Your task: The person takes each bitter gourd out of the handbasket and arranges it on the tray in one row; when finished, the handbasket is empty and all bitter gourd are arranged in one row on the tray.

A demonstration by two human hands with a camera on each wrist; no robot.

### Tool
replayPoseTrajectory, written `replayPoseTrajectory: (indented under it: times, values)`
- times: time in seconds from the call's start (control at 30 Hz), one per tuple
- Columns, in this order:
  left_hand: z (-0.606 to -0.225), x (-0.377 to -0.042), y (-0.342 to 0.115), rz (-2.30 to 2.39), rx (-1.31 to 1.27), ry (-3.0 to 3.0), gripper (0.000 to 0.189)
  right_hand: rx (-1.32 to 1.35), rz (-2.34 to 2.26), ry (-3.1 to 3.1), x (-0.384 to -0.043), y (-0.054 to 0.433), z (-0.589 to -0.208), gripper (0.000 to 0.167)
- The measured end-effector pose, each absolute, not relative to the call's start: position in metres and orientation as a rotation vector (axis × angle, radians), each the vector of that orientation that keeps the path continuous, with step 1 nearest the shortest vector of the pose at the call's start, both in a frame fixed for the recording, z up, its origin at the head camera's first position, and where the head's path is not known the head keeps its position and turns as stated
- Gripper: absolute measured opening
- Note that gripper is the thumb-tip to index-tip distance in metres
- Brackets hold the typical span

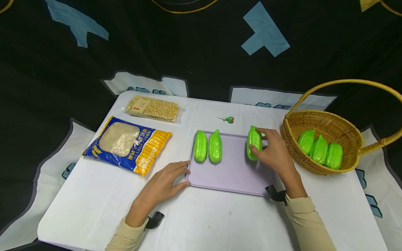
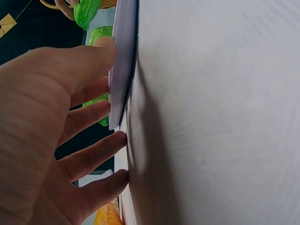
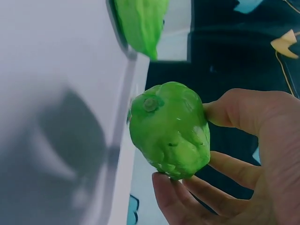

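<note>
**Lower it gently at two o'clock**

My right grip (image 1: 274,151) pinches one green fruit (image 1: 254,143), thumb and fingertips parted just its width, above the lavender tray's (image 1: 232,170) two o'clock side. I'd lower it level, lengthwise twelve to six like the resting pair (image 1: 215,148) at ten, and let go softly; that glossy skin could slip. My left grip (image 1: 164,183), fingers spread, holds nothing by the tray's nine o'clock edge. The wicker basket (image 1: 323,122) at three shows three more fruits (image 1: 319,147) inside.

Right hand (image 3: 272,161) pinches 1 glossy green lumpy fruit (image 3: 171,133) near pale lilac rimmed tray (image 3: 56,47) bearing 1 tapered green fruit (image 3: 141,23).
</note>
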State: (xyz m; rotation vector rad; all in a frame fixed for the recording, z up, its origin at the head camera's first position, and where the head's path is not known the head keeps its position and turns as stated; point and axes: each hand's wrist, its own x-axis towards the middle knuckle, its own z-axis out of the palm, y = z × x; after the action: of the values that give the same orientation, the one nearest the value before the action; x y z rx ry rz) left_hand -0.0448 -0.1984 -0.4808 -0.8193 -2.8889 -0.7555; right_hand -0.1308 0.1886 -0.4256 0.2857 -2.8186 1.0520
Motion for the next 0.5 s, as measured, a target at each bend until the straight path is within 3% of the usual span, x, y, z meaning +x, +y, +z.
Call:
replayPoseTrajectory:
  times: [0.5]
  values:
    - [-0.481,-0.045,-0.198,-0.756,-0.812,-2.904,0.035,0.417,1.069,-2.954,-0.13,0.146,-0.439,0.068]
